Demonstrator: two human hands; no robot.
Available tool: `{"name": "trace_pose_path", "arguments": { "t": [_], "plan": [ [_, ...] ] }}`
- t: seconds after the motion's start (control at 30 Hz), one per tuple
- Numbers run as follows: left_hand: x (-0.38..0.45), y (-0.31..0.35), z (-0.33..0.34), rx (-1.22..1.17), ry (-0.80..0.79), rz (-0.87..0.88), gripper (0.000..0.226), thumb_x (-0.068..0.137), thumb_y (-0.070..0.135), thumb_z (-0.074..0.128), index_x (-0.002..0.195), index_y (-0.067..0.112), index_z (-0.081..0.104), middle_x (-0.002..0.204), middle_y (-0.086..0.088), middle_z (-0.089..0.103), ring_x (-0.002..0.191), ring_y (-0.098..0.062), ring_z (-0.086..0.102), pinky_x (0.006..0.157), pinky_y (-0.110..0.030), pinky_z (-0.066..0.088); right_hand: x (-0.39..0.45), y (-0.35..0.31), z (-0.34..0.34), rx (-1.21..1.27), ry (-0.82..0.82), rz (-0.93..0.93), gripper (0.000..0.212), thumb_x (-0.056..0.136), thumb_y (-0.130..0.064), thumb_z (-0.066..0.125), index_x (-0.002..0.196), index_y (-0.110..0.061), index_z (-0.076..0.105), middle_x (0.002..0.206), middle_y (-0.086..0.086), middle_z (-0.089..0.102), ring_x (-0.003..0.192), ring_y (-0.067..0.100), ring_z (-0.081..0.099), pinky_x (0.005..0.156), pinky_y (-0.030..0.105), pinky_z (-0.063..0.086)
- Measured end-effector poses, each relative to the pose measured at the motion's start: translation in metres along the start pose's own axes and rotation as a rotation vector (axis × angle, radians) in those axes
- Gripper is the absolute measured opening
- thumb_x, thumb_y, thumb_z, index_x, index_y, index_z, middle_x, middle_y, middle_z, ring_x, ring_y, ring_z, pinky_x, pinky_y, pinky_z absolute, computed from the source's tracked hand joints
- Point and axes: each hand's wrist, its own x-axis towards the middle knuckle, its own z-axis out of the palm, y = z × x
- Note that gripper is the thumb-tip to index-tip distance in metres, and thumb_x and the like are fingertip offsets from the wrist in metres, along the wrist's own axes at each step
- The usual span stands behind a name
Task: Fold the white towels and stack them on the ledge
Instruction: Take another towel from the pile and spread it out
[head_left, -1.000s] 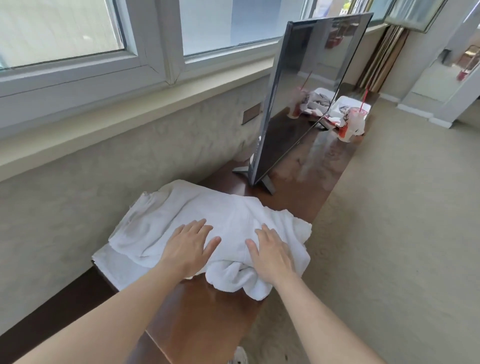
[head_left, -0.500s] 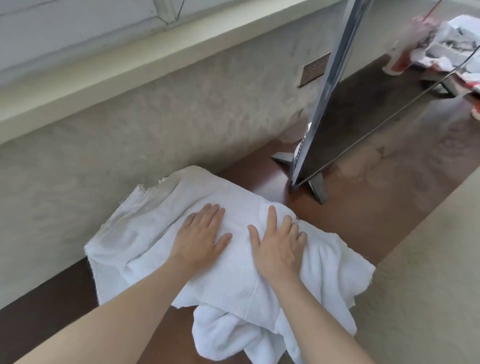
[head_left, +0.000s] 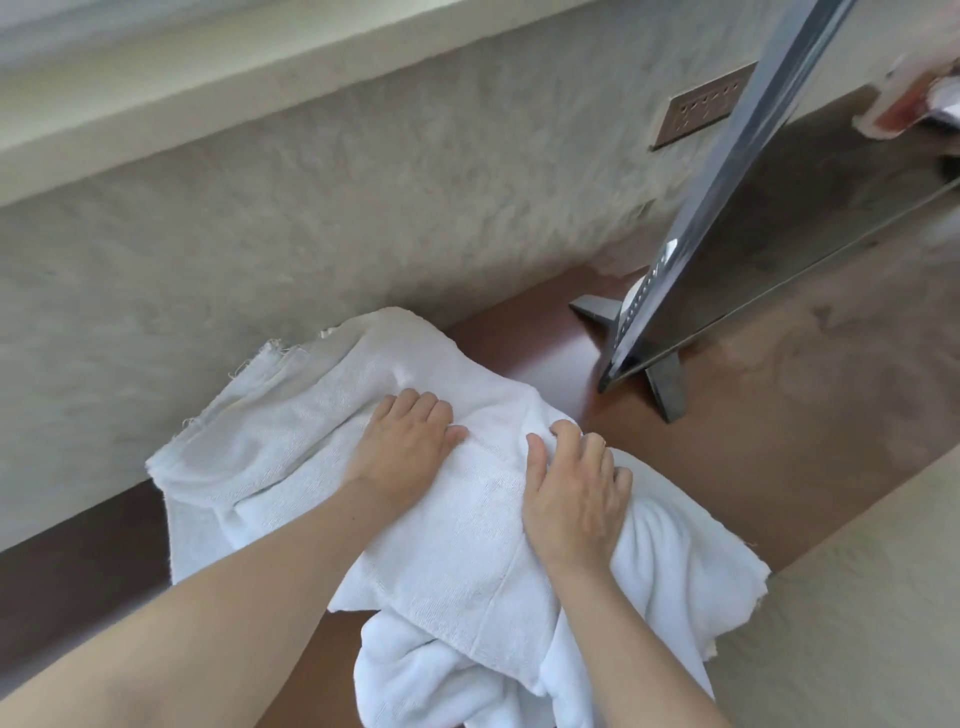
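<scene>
Two bare hands, the left hand (head_left: 405, 447) and the right hand (head_left: 576, 499); one heap of white towels (head_left: 457, 561); one television (head_left: 737, 208); one wall socket plate (head_left: 701, 111).

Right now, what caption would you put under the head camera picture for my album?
Both hands, left and right, grip a rumpled white terry towel on a dark brown wooden ledge.
</scene>
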Motion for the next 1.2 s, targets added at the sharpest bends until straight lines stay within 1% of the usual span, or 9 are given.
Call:
{"name": "trace_pose_path", "arguments": {
  "t": [0.1, 0.23, 0.33, 0.47, 0.67, 0.73, 0.9, 1.0, 1.2],
  "plan": [
    [0.004, -0.002, -0.007, -0.097, -0.019, -0.010, 0.056, 0.101, 0.042, 0.022, 0.083, 0.009, 0.063, 0.080, -0.007, 0.063, 0.080, -0.031, 0.058, 0.077, -0.042, 0.046, 0.004, 0.003, -0.010, 0.095, -0.004, 0.006, 0.039, 0.104, -0.045, 0.033, 0.105, -0.017, 0.060, 0.081, 0.002, 0.059, 0.068, 0.026, 0.057, 0.063, 0.039, 0.039],
    [0.002, -0.009, -0.022, -0.116, -0.074, -0.033, 0.064, 0.099, 0.048, 0.012, 0.090, 0.011, 0.063, 0.086, -0.004, 0.065, 0.086, -0.026, 0.059, 0.074, -0.033, 0.038, 0.010, 0.005, -0.027, 0.295, 0.019, 0.043, 0.040, 0.104, -0.042, 0.027, 0.088, -0.018, 0.053, 0.069, -0.002, 0.060, 0.060, 0.025, 0.053, 0.059, 0.034, 0.034],
    [-0.007, -0.015, -0.042, -0.180, 0.002, -0.006, 0.075, 0.094, 0.056, 0.002, 0.088, 0.013, 0.062, 0.086, -0.003, 0.063, 0.081, -0.026, 0.060, 0.067, -0.035, 0.041, 0.014, 0.000, -0.041, 0.346, 0.033, 0.037, 0.041, 0.106, -0.042, 0.025, 0.080, -0.019, 0.049, 0.064, -0.003, 0.058, 0.058, 0.025, 0.047, 0.057, 0.033, 0.029],
    [-0.027, -0.026, -0.074, -0.292, 0.123, 0.033, 0.067, 0.097, 0.053, 0.011, 0.080, 0.010, 0.060, 0.080, -0.004, 0.056, 0.071, -0.029, 0.054, 0.062, -0.038, 0.044, 0.011, -0.017, -0.064, 0.392, 0.093, -0.020, 0.040, 0.107, -0.031, 0.031, 0.081, -0.011, 0.053, 0.063, 0.006, 0.062, 0.061, 0.037, 0.059, 0.056, 0.034, 0.028],
    [-0.077, -0.059, -0.115, -0.259, 0.161, -0.010, 0.062, 0.091, 0.061, 0.003, 0.068, 0.018, 0.041, 0.061, 0.009, 0.042, 0.063, -0.020, 0.042, 0.058, -0.034, 0.024, -0.004, -0.068, -0.100, 0.383, 0.107, -0.134, 0.045, 0.108, -0.034, 0.022, 0.081, -0.011, 0.051, 0.062, 0.008, 0.061, 0.061, 0.039, 0.061, 0.059, 0.036, 0.031],
    [-0.104, -0.077, -0.128, -0.237, 0.203, -0.041, 0.061, 0.093, 0.061, 0.007, 0.068, 0.018, 0.042, 0.059, 0.009, 0.040, 0.061, -0.020, 0.041, 0.055, -0.034, 0.021, -0.018, -0.092, -0.111, 0.399, 0.118, -0.188, 0.044, 0.106, -0.036, 0.023, 0.080, -0.012, 0.049, 0.060, 0.006, 0.059, 0.060, 0.039, 0.060, 0.058, 0.036, 0.031],
    [-0.195, -0.123, -0.162, -0.258, 0.314, -0.084, 0.049, 0.097, 0.057, 0.013, 0.064, 0.027, 0.033, 0.062, 0.007, 0.043, 0.062, -0.027, 0.044, 0.058, -0.037, 0.033, -0.068, -0.164, -0.135, 0.416, 0.179, -0.378, 0.041, 0.107, -0.027, 0.030, 0.086, -0.008, 0.058, 0.063, 0.013, 0.064, 0.061, 0.042, 0.061, 0.057, 0.038, 0.031],
    [-0.257, -0.156, -0.169, -0.223, 0.315, -0.189, 0.070, 0.095, 0.063, 0.004, 0.073, 0.014, 0.049, 0.069, 0.002, 0.055, 0.073, -0.031, 0.056, 0.068, -0.042, 0.044, -0.110, -0.211, -0.147, 0.412, 0.181, -0.491, 0.041, 0.105, -0.028, 0.031, 0.090, -0.005, 0.062, 0.065, 0.015, 0.067, 0.060, 0.042, 0.062, 0.058, 0.040, 0.039],
    [-0.404, -0.221, -0.166, -0.223, 0.374, -0.349, 0.063, 0.098, 0.060, 0.010, 0.071, 0.015, 0.044, 0.066, 0.003, 0.049, 0.073, -0.033, 0.056, 0.068, -0.044, 0.045, -0.214, -0.304, -0.146, 0.367, 0.063, -0.673, 0.036, 0.108, -0.027, 0.034, 0.091, -0.006, 0.058, 0.066, 0.017, 0.064, 0.066, 0.043, 0.061, 0.060, 0.039, 0.031]
  ]
}}
